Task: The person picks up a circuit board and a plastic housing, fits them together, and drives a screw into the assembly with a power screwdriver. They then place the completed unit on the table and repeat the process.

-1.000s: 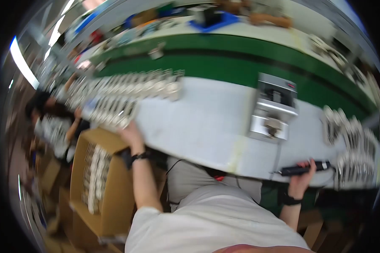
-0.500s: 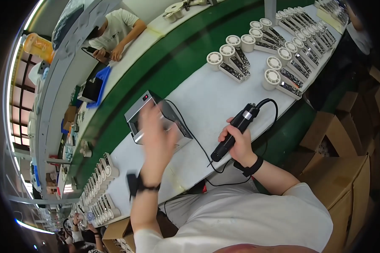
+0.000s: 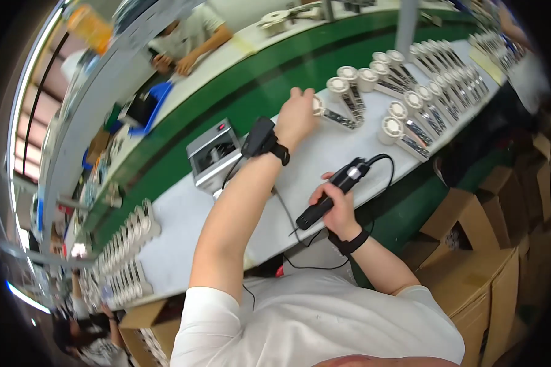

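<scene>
One screwdriver (image 3: 346, 178) is sitting gripped in my right hand (image 3: 339, 211), safely pointing away from the fan (image 3: 338, 118) just right of my left hand (image 3: 297, 119); whether that is gripping, I cannot tell.

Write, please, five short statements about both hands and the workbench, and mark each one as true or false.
1. The right hand holds a black, cylindrical, corded hand tool. True.
2. The left hand rests on the silver, box-shaped metal machine. False: it is at the round head of a white, long-handled part.
3. A black strap circles the right wrist. True.
4. A blue plastic tray lies on the machine's white tabletop. False: it is on the far bench.
5. An open brown cardboard box stands to the person's right. True.
</scene>
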Action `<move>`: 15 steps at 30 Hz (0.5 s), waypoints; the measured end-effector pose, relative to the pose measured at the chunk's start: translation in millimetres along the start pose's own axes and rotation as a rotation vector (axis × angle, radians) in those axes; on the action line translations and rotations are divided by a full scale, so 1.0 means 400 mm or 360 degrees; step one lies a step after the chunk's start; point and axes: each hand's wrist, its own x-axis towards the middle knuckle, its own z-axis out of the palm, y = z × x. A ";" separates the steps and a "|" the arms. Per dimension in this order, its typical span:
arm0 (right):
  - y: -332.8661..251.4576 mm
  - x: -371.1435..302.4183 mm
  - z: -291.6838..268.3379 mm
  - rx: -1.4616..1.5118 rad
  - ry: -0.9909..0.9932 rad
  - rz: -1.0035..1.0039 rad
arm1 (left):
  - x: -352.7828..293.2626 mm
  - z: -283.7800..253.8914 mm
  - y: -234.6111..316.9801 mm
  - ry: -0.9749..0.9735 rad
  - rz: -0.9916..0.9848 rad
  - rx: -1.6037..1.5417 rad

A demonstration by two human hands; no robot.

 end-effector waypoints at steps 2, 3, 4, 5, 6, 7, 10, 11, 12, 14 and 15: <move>-0.006 0.000 -0.003 -0.0031 -0.0002 0.0012 | -0.109 -0.081 0.024 0.0197 0.0117 -0.0100; -0.005 -0.001 -0.009 0.0032 0.0040 0.0004 | -0.172 -0.111 0.029 0.0335 0.0157 -0.0170; -0.005 0.001 -0.013 0.0093 0.0087 -0.0009 | -0.238 -0.151 0.032 0.0356 0.0100 -0.0184; -0.006 0.004 -0.018 0.0057 0.0073 0.0038 | -0.311 -0.198 0.026 0.0442 0.0056 -0.0254; -0.011 0.008 -0.026 0.0041 0.0095 0.0055 | -0.387 -0.237 0.015 0.0527 0.0014 -0.0330; -0.012 0.005 -0.029 0.0025 0.0129 0.0070 | -0.471 -0.274 -0.002 0.0560 -0.0034 -0.0343; -0.036 -0.005 0.028 -0.0088 0.0089 0.0026 | -0.714 -0.320 -0.089 0.0568 -0.0354 -0.0526; -0.062 -0.007 0.072 -0.0151 -0.0001 -0.0045 | -0.789 -0.325 -0.120 0.0528 -0.0576 -0.0596; -0.074 -0.003 0.121 -0.0186 -0.0004 -0.0027 | -0.849 -0.318 -0.149 0.0482 -0.0795 -0.0658; -0.075 0.008 0.237 -0.0423 -0.0240 -0.0323 | -0.920 -0.257 -0.207 0.0564 -0.0912 -0.0671; -0.071 0.016 0.289 -0.0595 -0.0308 -0.0411 | -0.949 -0.218 -0.233 0.0636 -0.1010 -0.0651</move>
